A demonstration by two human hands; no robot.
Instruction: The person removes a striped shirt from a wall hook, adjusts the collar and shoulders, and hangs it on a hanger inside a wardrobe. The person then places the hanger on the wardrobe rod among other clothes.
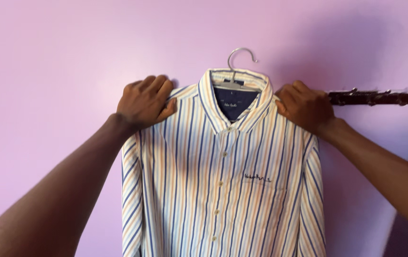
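One cam only, head-worn, so no 2nd view and no shared area. It looks straight ahead at a pink wall (47, 52), roughly level, not down. Close range: both forearms come in from the bottom corners, left hand (144, 102) and right hand (306, 108) about mid-height. Striped shirt (218, 190) on its hanger (238, 59) fills centre, cut off at bottom edge. Dark hook rail (380, 97) runs off at right.

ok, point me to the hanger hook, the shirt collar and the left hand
hanger hook (240, 51), head view, on the top of the metal curve.
shirt collar (207, 102), head view, on the striped collar band at the picture's left.
left hand (144, 102), head view, on the back of the hand at the shirt's shoulder.
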